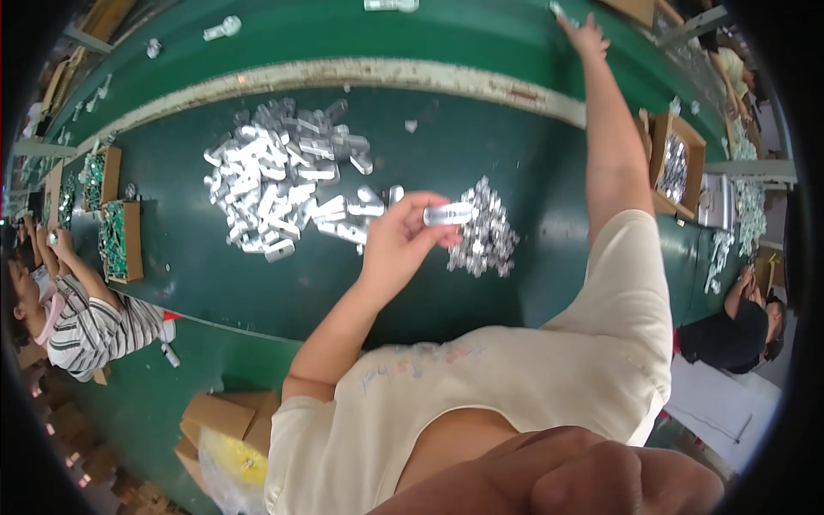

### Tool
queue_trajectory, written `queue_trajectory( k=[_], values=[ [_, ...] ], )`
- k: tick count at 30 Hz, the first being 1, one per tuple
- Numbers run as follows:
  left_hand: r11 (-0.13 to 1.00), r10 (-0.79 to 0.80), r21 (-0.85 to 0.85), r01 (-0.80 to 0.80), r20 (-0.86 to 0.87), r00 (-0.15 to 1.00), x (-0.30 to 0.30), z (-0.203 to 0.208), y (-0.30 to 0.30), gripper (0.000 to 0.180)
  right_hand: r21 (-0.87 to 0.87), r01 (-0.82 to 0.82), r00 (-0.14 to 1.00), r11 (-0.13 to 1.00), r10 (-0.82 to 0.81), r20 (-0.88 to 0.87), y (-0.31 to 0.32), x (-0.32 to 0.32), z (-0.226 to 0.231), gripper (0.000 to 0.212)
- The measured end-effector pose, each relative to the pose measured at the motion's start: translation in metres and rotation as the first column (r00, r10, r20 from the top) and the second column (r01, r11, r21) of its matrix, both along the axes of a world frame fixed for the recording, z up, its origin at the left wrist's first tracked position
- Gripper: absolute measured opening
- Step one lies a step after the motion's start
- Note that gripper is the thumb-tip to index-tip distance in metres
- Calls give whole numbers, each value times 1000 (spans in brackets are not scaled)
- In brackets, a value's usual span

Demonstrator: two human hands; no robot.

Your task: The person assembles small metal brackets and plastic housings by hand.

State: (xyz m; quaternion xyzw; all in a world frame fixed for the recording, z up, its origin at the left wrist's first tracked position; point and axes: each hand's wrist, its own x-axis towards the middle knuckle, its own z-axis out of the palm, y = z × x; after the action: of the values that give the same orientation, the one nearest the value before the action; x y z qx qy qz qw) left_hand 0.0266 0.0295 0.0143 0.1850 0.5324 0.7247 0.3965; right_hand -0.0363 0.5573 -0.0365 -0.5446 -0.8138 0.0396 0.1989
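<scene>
My left hand point(405, 232) is closed on a shiny silver elongated casing point(448, 215), pinched between thumb and fingers above the table. Just beyond it lies a pile of small silver metal parts point(485, 236). To the left spreads a larger heap of silver elongated casings point(270, 172), a few of them close to my left wrist. My right arm reaches far out over the green belt at the upper right. There my right hand point(588, 39) has its fingers spread, the fingertips beside a small pale part point(560, 12); whether they touch it is unclear.
A worn pale rail point(343, 73) divides the dark green table from the belt point(292, 34), which carries scattered parts. Boxes of green parts point(120, 240) stand left; a cardboard box of metal parts point(674, 167) stands right. Co-workers sit on both sides. An open carton point(219, 421) is below.
</scene>
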Motion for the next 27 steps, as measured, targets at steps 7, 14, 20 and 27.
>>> queue_trajectory(
  k=[7, 14, 20, 27],
  values=[
    [1000, 20, 8, -20, 36, 999, -1, -7, -2, 27, 7, -601, 798, 799, 600, -54, -76, 10, -3, 39],
    [994, 64, -83, -70, -78, 995, -4, 10, -5, 28, -325, -945, 327, -45, -69, -942, -283, 115, 78, 37],
    [999, 37, 18, -35, -96, 995, 10, 28, 2, 29, 43, -977, 142, 210, 782, -608, -347, 165, 98, 37],
    [1000, 24, 22, -19, -213, 977, 24, 40, -10, 29, 217, -960, 72, 176, 907, -415, -366, 182, 95, 38]
  ],
)
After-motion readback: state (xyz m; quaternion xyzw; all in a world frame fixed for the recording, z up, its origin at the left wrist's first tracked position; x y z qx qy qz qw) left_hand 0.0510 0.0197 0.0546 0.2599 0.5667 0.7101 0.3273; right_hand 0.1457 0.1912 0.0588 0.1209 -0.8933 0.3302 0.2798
